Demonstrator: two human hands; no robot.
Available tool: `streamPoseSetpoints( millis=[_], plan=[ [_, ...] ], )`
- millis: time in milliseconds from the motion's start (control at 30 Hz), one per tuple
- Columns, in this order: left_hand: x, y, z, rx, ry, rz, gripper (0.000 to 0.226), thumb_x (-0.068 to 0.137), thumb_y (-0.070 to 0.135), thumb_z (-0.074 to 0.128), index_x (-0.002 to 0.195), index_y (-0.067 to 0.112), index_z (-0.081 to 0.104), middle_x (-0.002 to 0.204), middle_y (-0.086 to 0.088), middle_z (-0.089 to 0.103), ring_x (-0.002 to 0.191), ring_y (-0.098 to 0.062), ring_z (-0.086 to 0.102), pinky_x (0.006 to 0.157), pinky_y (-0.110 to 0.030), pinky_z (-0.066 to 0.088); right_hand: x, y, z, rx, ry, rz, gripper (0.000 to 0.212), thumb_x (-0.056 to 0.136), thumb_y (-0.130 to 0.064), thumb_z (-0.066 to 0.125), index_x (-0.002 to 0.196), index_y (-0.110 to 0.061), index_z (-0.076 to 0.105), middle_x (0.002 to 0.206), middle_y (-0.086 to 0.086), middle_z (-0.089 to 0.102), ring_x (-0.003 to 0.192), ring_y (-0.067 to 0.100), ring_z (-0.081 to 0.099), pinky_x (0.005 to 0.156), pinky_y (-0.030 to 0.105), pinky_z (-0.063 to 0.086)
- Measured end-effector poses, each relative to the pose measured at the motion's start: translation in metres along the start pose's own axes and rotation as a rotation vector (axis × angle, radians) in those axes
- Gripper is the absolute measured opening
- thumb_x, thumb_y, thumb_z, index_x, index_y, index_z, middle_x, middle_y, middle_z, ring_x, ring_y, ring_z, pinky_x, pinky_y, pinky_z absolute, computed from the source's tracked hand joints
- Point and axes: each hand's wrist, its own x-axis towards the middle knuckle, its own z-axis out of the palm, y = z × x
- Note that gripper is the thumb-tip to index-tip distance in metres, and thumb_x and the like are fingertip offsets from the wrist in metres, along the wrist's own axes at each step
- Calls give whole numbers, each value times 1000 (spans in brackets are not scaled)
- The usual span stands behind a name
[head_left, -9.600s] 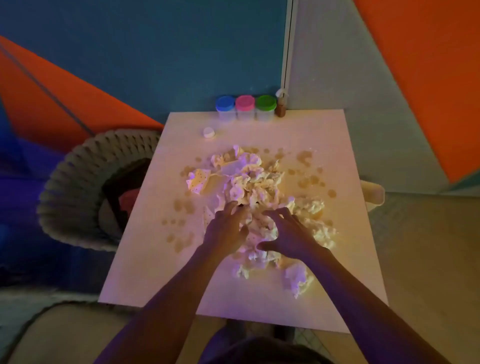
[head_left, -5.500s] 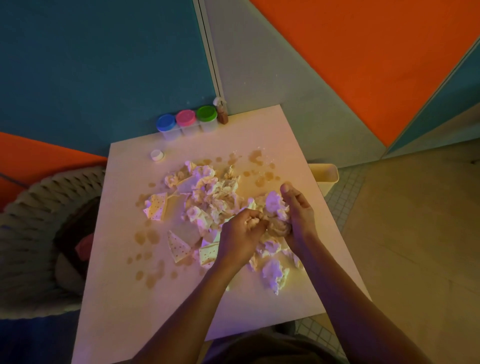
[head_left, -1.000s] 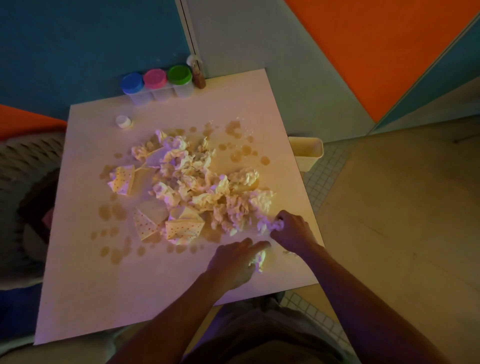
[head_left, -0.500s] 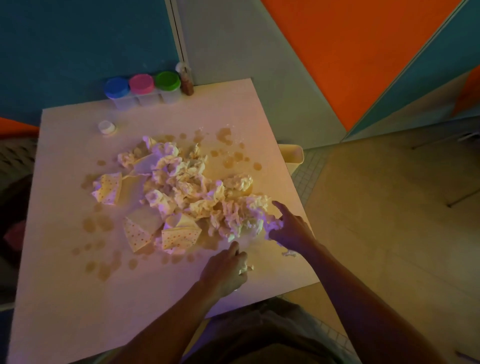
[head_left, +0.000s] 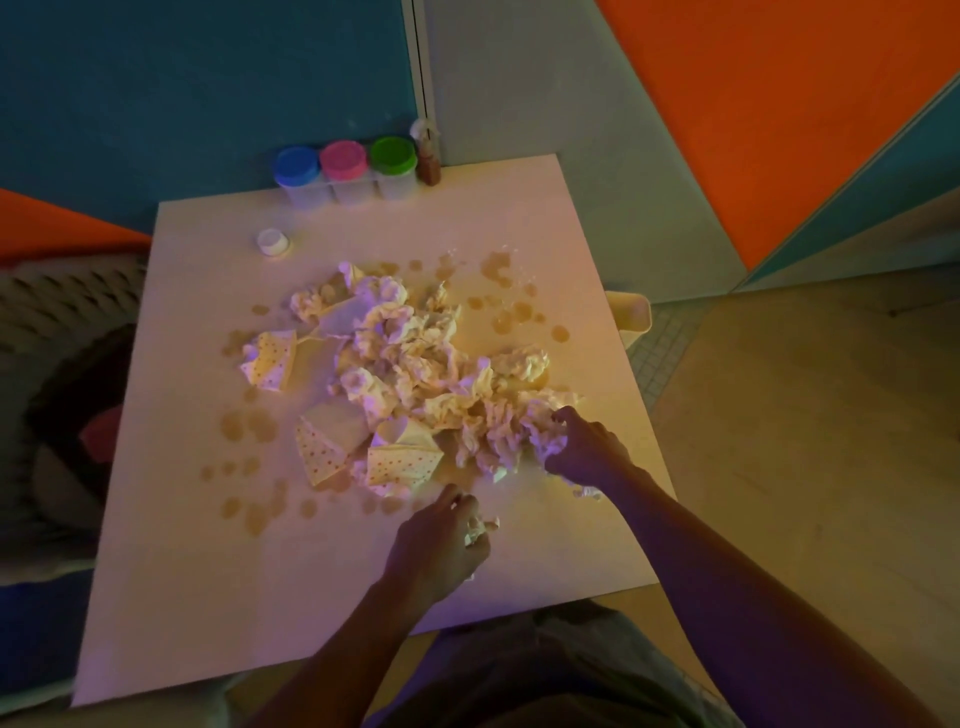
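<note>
A heap of crumpled paper napkins lies in the middle of a white square table, with several brown wet stains around it. Some dotted folded napkins lie at the heap's near side. My right hand grips a wad of crumpled napkin at the heap's right end. Nearer the front edge, my left hand curls round a small crumpled napkin piece.
Three tubs with blue, pink and green lids and a small brown bottle stand at the table's far edge. A white cap lies near them. A cream bin stands right of the table, a woven chair left.
My left hand has closed on a small napkin piece near the front edge. My right hand has dug its fingers into the heap's right end. The view shifted slightly.
</note>
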Motion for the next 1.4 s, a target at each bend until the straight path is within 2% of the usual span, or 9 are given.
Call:
streamPoseSetpoints(
  millis=[167,367,567,733,833,967,1100,1233,1400],
  plan=[
    [10,9,-6,-82,53,-29,36,79,44,61,111,27,57,105,7,62,90,-23,67,70,-37,55,-8,8,-10,86,30,-43,67,70,-36,71,131,-33,43,119,4,65,98,33,62,71,33,46],
    [29,36,-23,-207,189,-65,34,80,34,69,112,27,61,98,4,68,89,-22,66,71,-30,49,-21,22,-26,275,77,-98,62,69,-32,76,126,-30,50,102,3,66,84,28,62,66,31,45],
    [49,63,-32,-251,254,-98,40,79,40,59,118,36,64,107,7,68,96,-20,64,80,-36,54,-32,46,-44,433,94,-144,54,68,-30,77,118,-29,55,95,1,67,79,25,63,66,32,50],
    [59,86,-25,-146,285,-245,23,83,41,65,105,34,67,107,7,68,98,-23,65,77,-34,52,-40,80,-59,545,48,-197,50,66,-25,81,111,-27,60,92,-2,71,79,22,68,64,36,55],
    [62,100,-22,-52,269,-328,28,87,51,63,106,31,65,109,5,68,103,-25,64,79,-34,49,-47,99,-68,552,34,-233,46,64,-28,82,105,-29,61,87,-3,71,72,19,67,60,35,54],
    [64,126,-12,-27,275,-396,30,87,48,62,106,25,67,109,0,70,102,-27,66,79,-33,50,-54,123,-76,540,24,-248,42,67,-30,81,104,-32,61,85,-5,69,66,11,62,53,24,46],
    [62,155,3,-80,302,-397,24,85,37,64,103,21,67,104,-3,72,97,-29,68,76,-32,50,-59,143,-81,534,27,-277,41,69,-30,79,105,-31,60,89,-5,68,71,11,63,52,22,44],
    [62,178,15,-172,304,-366,19,83,31,65,102,29,61,97,4,72,88,-21,68,73,-30,53,-61,156,-88,525,19,-282,40,72,-28,78,107,-29,59,89,-4,67,68,8,59,50,20,41],
    [73,186,20,-119,306,-335,31,86,28,61,116,36,63,121,11,66,99,-14,67,83,-29,52,-52,164,-97,524,-3,-278,43,71,-30,78,111,-29,60,96,-5,69,82,14,66,66,30,52]
  ],
)
